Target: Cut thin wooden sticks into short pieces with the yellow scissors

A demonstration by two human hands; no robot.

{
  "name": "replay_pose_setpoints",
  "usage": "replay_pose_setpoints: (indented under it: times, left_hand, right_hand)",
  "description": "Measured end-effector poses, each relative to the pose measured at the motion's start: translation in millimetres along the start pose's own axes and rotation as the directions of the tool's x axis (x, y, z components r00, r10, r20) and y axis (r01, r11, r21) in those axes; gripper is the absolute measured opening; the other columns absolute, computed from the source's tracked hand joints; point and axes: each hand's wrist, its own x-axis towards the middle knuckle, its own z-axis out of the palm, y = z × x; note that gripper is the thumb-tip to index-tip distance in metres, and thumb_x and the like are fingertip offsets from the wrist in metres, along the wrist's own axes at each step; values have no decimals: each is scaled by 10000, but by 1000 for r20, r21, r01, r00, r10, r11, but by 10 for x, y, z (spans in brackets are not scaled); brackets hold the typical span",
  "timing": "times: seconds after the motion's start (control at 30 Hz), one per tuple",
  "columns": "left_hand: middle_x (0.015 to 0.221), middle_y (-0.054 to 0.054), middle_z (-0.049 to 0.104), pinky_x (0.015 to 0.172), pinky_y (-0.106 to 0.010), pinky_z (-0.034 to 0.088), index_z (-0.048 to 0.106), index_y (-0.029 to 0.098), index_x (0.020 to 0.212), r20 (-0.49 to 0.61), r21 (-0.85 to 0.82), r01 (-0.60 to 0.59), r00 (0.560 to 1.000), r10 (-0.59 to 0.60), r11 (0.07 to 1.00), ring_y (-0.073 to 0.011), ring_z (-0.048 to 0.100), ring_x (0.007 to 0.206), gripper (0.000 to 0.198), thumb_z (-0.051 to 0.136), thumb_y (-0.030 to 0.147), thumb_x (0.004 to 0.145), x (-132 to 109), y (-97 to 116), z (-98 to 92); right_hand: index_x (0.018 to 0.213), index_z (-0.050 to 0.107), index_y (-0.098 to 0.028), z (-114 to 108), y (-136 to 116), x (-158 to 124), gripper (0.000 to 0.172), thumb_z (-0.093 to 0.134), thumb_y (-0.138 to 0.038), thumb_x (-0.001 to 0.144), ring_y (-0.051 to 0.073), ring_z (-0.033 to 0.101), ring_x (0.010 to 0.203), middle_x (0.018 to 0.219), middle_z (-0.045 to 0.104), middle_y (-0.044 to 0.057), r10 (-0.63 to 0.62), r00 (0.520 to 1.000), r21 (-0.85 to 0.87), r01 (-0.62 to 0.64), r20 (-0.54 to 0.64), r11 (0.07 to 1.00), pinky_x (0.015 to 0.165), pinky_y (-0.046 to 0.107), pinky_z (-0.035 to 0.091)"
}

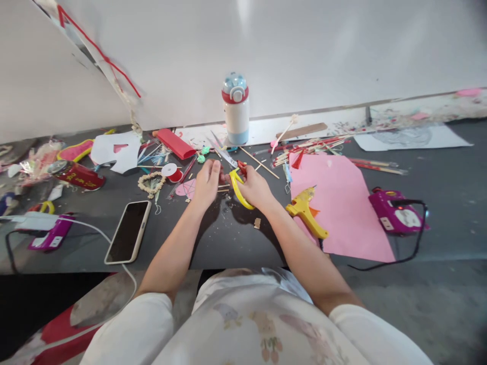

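My right hand [255, 188] is closed round the handles of a pair of scissors [238, 190], yellow and red, with the blades pointing away toward the bottle. Close beside it, my left hand [207, 183] has its fingers curled in, and what they pinch is hidden or too small to name. Short thin sticks [223, 188] show between the two hands. By the left wrist lies a pink paper piece [186, 188] with drawn lines. A spool of red thread [172, 173] and a heart-shaped beaded ring [151, 183] lie further left. Small scraps dot the table below the hands.
A white bottle [236, 114] stands at the back. To the right lie pink paper [342, 203], a yellow glue gun [307, 210] and a purple power strip [397, 213] with a black cable. Leftward are a phone [128, 233], a red can [78, 176] and another purple strip [53, 235].
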Motion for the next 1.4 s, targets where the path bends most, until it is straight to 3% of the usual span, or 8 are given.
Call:
replay_pose_setpoints:
  times: [0.13, 0.3, 0.43, 0.7, 1.4]
  left_hand:
    - [501, 1, 544, 494, -235, 402, 520, 169, 622, 257, 88, 99, 959, -118, 991, -103, 522, 471, 556, 300, 620, 863, -115, 70, 110]
    - [521, 10, 596, 483, -209, 418, 555, 157, 658, 402, 51, 158, 901, -165, 986, -101, 558, 475, 434, 471, 549, 823, -234, 185, 214]
    - [566, 22, 611, 510, -222, 472, 530, 163, 709, 398, -73, 239, 897, -192, 968, -114, 605, 493, 346, 505, 491, 816, -269, 210, 265]
    - [458, 58, 510, 469, -205, 407, 437, 187, 666, 375, 19, 86, 923, -87, 996, -111, 602, 449, 348, 387, 447, 892, -311, 238, 271]
    - [410, 80, 449, 403, -195, 402, 422, 192, 643, 319, -15, 132, 940, -120, 991, -93, 535, 361, 320, 419, 415, 873, -326, 157, 311]
  right_hand:
    - [907, 479, -190, -74, 57, 74, 382, 532, -514, 712, 233, 583, 818, 880, 604, 73, 85, 993, 57, -81, -85, 995, 760, 386, 436]
    - [916, 467, -191, -95, 146, 155, 430, 555, -538, 679, 217, 558, 778, 870, 585, 61, 114, 984, 77, -104, -139, 992, 740, 381, 431]
    - [889, 468, -199, -50, 204, 190, 416, 564, -539, 670, 199, 541, 742, 832, 566, 35, 72, 988, 64, -64, -135, 996, 718, 364, 424]
    - [845, 435, -207, -21, 217, 178, 373, 549, -532, 701, 189, 535, 722, 832, 562, 33, 41, 992, 97, -29, -123, 995, 662, 334, 411]
    - [864, 391, -214, -60, 120, 100, 384, 504, -560, 743, 241, 576, 780, 864, 584, 75, 8, 989, 33, -4, -148, 999, 713, 381, 424]
